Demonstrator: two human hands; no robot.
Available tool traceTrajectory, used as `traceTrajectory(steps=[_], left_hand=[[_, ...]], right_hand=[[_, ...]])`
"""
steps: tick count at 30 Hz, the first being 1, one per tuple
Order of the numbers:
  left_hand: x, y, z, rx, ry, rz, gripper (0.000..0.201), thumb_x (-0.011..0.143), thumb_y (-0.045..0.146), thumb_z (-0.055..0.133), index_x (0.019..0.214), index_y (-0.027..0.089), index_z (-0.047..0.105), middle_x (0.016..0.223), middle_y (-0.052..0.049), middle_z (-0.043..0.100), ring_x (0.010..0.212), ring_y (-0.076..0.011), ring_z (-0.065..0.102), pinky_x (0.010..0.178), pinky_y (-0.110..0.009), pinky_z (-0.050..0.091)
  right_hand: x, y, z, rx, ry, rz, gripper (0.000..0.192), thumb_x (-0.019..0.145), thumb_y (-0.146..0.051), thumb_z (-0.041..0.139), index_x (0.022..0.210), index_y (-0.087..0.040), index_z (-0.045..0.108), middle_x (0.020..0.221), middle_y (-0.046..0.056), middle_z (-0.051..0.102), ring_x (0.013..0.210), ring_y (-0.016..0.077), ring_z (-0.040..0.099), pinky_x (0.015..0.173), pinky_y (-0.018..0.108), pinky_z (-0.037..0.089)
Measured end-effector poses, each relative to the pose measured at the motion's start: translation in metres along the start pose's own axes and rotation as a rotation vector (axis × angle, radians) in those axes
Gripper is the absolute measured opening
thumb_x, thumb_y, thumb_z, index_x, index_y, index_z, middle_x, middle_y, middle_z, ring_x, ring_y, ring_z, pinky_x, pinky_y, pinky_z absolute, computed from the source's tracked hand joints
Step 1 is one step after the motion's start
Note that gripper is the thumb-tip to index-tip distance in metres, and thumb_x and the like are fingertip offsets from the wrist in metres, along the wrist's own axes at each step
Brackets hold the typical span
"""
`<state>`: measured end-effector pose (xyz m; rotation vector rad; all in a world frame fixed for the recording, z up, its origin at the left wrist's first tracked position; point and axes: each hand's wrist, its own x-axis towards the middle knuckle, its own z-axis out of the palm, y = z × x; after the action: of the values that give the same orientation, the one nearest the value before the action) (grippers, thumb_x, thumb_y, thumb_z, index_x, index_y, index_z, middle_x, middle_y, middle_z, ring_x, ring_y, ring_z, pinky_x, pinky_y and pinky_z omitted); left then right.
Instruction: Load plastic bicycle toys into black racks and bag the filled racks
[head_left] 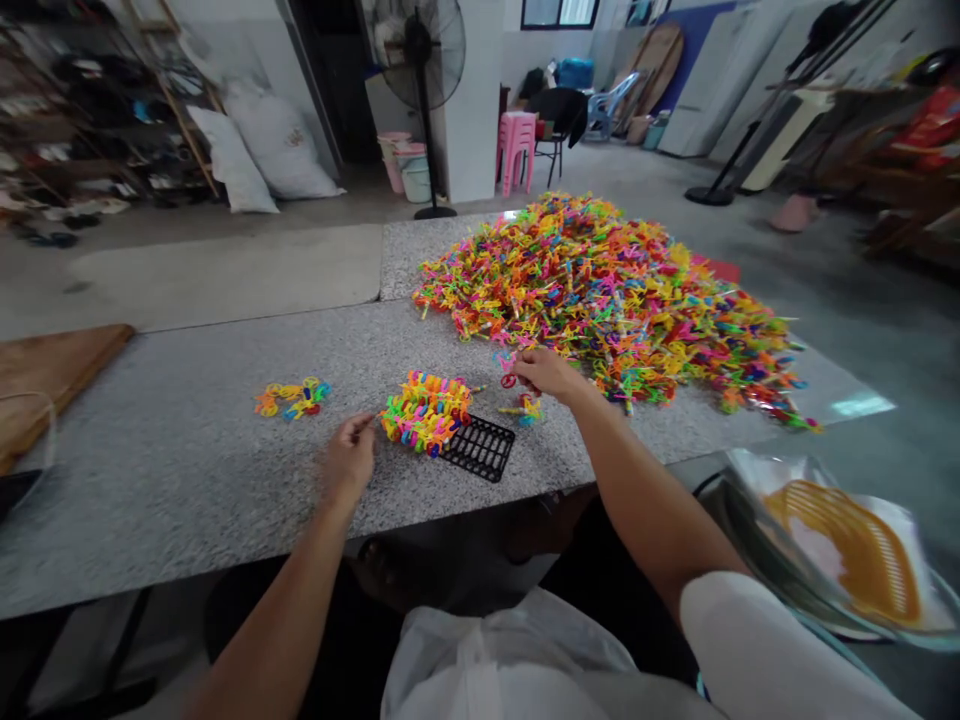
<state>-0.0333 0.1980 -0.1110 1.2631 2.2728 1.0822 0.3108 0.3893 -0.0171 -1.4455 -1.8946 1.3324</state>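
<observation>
A big heap of small multicoloured plastic pieces (600, 290) covers the far right of the grey granite table (187, 450). My right hand (547, 373) is at the heap's near edge, its fingers pinched on a small red and pink piece (508, 372). My left hand (347, 460) rests on the table with fingers curled, touching the left side of a packed cluster of coloured pieces (426, 410). That cluster sits on a black plastic grid (480, 448). A few loose pieces (529, 408) lie just under my right hand.
A small bunch of orange, yellow and blue pieces (292, 397) lies to the left. A wooden board (45, 375) sits at the table's left end. An orange basket in a clear bag (847, 550) is at my right. A standing fan (424, 100) is beyond the table.
</observation>
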Motion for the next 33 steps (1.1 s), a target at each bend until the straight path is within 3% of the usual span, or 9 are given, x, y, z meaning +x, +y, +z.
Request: traceTrajectory(steps=[3, 6, 9, 12, 14, 19, 26, 29, 33], left_hand=[[-0.007, 0.009, 0.003, 0.060, -0.107, 0.008, 0.043, 0.098, 0.039, 0.055, 0.132, 0.020, 0.074, 0.122, -0.011, 0.082, 0.105, -0.0266, 0.078, 0.094, -0.038, 0.059], [-0.013, 0.013, 0.005, 0.155, -0.137, 0.049, 0.042, 0.099, 0.034, 0.057, 0.135, 0.022, 0.074, 0.126, -0.011, 0.081, 0.113, -0.0290, 0.077, 0.099, -0.041, 0.057], [-0.014, 0.009, 0.006, 0.158, -0.124, 0.076, 0.041, 0.099, 0.033, 0.056, 0.135, 0.023, 0.074, 0.126, -0.010, 0.082, 0.114, -0.0282, 0.076, 0.098, -0.039, 0.056], [-0.014, 0.006, 0.008, 0.191, -0.134, 0.065, 0.041, 0.099, 0.034, 0.056, 0.135, 0.023, 0.074, 0.124, -0.010, 0.082, 0.112, -0.0295, 0.077, 0.095, -0.039, 0.056], [-0.014, 0.007, 0.008, 0.247, -0.127, 0.069, 0.040, 0.099, 0.036, 0.058, 0.132, 0.023, 0.075, 0.121, -0.011, 0.082, 0.111, -0.0309, 0.076, 0.093, -0.039, 0.055], [-0.013, 0.009, 0.009, 0.239, -0.120, 0.101, 0.036, 0.097, 0.035, 0.060, 0.127, 0.023, 0.077, 0.121, -0.010, 0.081, 0.111, -0.0301, 0.075, 0.094, -0.038, 0.055], [-0.029, 0.001, 0.007, -0.041, -0.045, 0.116, 0.033, 0.098, 0.024, 0.055, 0.123, 0.019, 0.076, 0.122, -0.011, 0.080, 0.112, -0.0255, 0.075, 0.106, -0.041, 0.058], [-0.038, -0.007, 0.000, -0.059, -0.014, 0.097, 0.034, 0.099, 0.023, 0.055, 0.126, 0.019, 0.075, 0.124, -0.013, 0.079, 0.112, -0.0248, 0.075, 0.105, -0.041, 0.059], [-0.040, -0.011, -0.014, -0.010, -0.061, 0.082, 0.040, 0.097, 0.028, 0.057, 0.133, 0.020, 0.072, 0.120, -0.011, 0.079, 0.107, -0.0245, 0.075, 0.105, -0.043, 0.059]], right_hand=[[0.025, -0.044, 0.027, -0.271, 0.047, -0.039, 0.032, 0.093, -0.018, 0.070, 0.065, -0.018, 0.057, 0.055, -0.002, 0.054, 0.054, 0.0103, 0.051, 0.051, 0.021, 0.033], [0.040, -0.085, 0.054, -0.053, -0.090, -0.173, 0.020, 0.103, -0.030, 0.067, 0.088, -0.017, 0.069, 0.076, 0.003, 0.072, 0.061, 0.0106, 0.061, 0.052, 0.018, 0.038], [0.045, -0.096, 0.064, 0.150, -0.046, -0.203, 0.025, 0.111, -0.035, 0.057, 0.100, -0.017, 0.070, 0.093, 0.007, 0.079, 0.059, 0.0096, 0.063, 0.050, 0.018, 0.041], [0.035, -0.073, 0.053, -0.119, 0.034, -0.060, 0.028, 0.109, -0.027, 0.056, 0.087, -0.015, 0.070, 0.080, 0.007, 0.076, 0.054, 0.0111, 0.061, 0.051, 0.020, 0.043], [0.020, -0.047, 0.046, -0.414, 0.013, 0.002, 0.026, 0.106, -0.025, 0.059, 0.087, -0.015, 0.074, 0.081, 0.010, 0.078, 0.066, 0.0166, 0.070, 0.061, 0.023, 0.050], [-0.031, 0.006, 0.058, -0.913, 0.009, 0.034, 0.031, 0.109, -0.034, 0.058, 0.118, -0.016, 0.081, 0.121, 0.021, 0.081, 0.114, 0.0334, 0.077, 0.093, 0.036, 0.057], [-0.059, 0.042, 0.048, -1.022, 0.026, 0.017, 0.038, 0.111, -0.032, 0.051, 0.140, -0.021, 0.073, 0.129, 0.023, 0.075, 0.116, 0.0342, 0.076, 0.090, 0.040, 0.055], [-0.056, 0.065, 0.033, -1.041, 0.011, -0.060, 0.031, 0.109, -0.031, 0.056, 0.130, -0.020, 0.076, 0.127, 0.022, 0.074, 0.115, 0.0321, 0.075, 0.092, 0.038, 0.053], [-0.064, 0.072, 0.028, -0.976, 0.100, 0.017, 0.030, 0.109, -0.032, 0.059, 0.132, -0.017, 0.072, 0.128, 0.020, 0.073, 0.114, 0.0295, 0.074, 0.090, 0.033, 0.051]])
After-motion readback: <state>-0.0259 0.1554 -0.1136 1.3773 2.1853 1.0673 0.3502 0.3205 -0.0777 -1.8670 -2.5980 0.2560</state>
